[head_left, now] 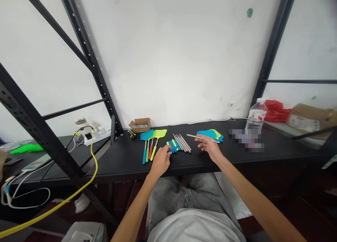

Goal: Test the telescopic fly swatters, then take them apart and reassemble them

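Observation:
My right hand (209,148) holds a thin silver metal rod (193,135) between thumb and fingers, its other fingers loosely bent. Behind that hand lies a stack of flat blue and yellow-green fly swatter heads (220,138). Curled at the left end of a pile of blue and yellow handle sleeves (176,145), my left hand (161,161) has its fingertips on a blue one, partly hidden. Several more silver rods (184,144) lie side by side between my hands. To the left are several whole fly swatters (144,155) with blue, green, red and yellow-green handles.
An open cardboard box (140,124) and a black-and-yellow tape measure (132,133) stand behind the swatters. A water bottle (256,117) is at the right, beside a blurred patch. At the left, a yellow cable (94,157) crosses before the black rack post (39,119).

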Demonstrator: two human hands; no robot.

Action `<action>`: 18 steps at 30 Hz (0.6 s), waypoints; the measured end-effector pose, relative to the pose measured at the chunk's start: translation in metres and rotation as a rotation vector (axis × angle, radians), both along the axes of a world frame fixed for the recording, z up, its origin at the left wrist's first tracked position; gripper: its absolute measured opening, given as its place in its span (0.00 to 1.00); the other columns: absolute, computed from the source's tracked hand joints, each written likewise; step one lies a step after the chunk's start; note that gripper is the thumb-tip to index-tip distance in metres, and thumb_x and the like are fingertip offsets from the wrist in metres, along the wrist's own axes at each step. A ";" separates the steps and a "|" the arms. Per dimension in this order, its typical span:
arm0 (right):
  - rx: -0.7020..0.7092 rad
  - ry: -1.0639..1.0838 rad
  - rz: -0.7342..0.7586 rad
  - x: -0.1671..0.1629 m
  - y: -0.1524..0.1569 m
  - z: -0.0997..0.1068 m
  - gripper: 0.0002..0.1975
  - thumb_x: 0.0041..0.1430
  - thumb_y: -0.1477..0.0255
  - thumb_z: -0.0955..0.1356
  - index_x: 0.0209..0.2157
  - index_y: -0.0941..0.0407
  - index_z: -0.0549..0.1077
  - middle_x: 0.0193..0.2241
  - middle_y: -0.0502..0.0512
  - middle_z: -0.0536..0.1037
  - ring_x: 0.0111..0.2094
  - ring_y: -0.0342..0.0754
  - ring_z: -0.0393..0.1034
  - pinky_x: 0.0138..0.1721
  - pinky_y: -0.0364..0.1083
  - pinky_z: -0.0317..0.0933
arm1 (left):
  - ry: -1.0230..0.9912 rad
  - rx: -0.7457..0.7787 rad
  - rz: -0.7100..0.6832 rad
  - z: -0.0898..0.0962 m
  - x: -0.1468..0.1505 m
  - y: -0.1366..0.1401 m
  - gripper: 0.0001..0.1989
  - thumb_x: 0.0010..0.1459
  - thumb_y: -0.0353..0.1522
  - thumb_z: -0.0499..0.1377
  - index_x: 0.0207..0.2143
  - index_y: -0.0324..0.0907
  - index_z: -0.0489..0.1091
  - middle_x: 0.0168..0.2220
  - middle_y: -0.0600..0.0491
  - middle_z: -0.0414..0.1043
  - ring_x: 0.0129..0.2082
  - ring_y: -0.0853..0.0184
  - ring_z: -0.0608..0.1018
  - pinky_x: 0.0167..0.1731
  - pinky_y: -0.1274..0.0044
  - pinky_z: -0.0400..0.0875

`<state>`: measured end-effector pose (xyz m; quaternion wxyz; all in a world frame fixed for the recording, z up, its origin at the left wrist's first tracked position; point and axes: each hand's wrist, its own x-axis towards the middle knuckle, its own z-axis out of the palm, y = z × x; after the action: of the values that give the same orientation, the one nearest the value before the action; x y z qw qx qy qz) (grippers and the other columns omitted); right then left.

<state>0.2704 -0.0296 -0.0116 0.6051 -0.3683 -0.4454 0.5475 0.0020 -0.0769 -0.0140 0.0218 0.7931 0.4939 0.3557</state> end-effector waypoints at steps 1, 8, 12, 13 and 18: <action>0.004 -0.010 -0.002 0.000 -0.001 0.000 0.18 0.53 0.61 0.70 0.43 0.54 0.76 0.40 0.59 0.80 0.26 0.43 0.71 0.21 0.40 0.59 | 0.007 0.011 0.008 0.001 0.000 -0.001 0.10 0.64 0.28 0.48 0.45 0.45 0.64 0.41 0.49 0.71 0.43 0.61 0.72 0.41 0.71 0.67; 0.055 -0.038 -0.057 -0.004 0.000 -0.004 0.15 0.50 0.61 0.73 0.36 0.54 0.71 0.35 0.55 0.81 0.23 0.41 0.69 0.21 0.40 0.57 | -0.014 0.042 0.053 0.001 -0.001 0.001 0.11 0.61 0.26 0.50 0.45 0.44 0.64 0.42 0.49 0.70 0.45 0.60 0.71 0.42 0.70 0.67; 0.060 -0.031 -0.057 -0.003 0.002 -0.005 0.16 0.48 0.61 0.74 0.37 0.54 0.72 0.34 0.56 0.81 0.23 0.42 0.69 0.20 0.40 0.57 | -0.011 0.037 0.051 -0.002 -0.002 0.004 0.15 0.63 0.26 0.49 0.51 0.45 0.64 0.46 0.48 0.70 0.47 0.59 0.71 0.44 0.69 0.67; 0.054 -0.026 -0.062 -0.002 0.002 -0.005 0.17 0.48 0.62 0.74 0.38 0.55 0.73 0.35 0.56 0.81 0.23 0.42 0.69 0.21 0.40 0.57 | -0.003 0.041 0.049 -0.003 -0.002 0.004 0.16 0.63 0.27 0.48 0.52 0.45 0.64 0.46 0.48 0.70 0.47 0.59 0.71 0.45 0.69 0.67; 0.005 0.057 -0.058 -0.002 0.000 -0.001 0.18 0.51 0.61 0.72 0.41 0.56 0.76 0.39 0.61 0.81 0.23 0.42 0.69 0.21 0.41 0.58 | 0.017 0.051 0.048 -0.001 -0.002 0.003 0.17 0.64 0.27 0.46 0.51 0.45 0.67 0.45 0.48 0.71 0.47 0.60 0.71 0.47 0.68 0.66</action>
<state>0.2686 -0.0294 -0.0125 0.6340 -0.3640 -0.4185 0.5389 0.0004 -0.0740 -0.0148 -0.0113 0.7843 0.5039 0.3617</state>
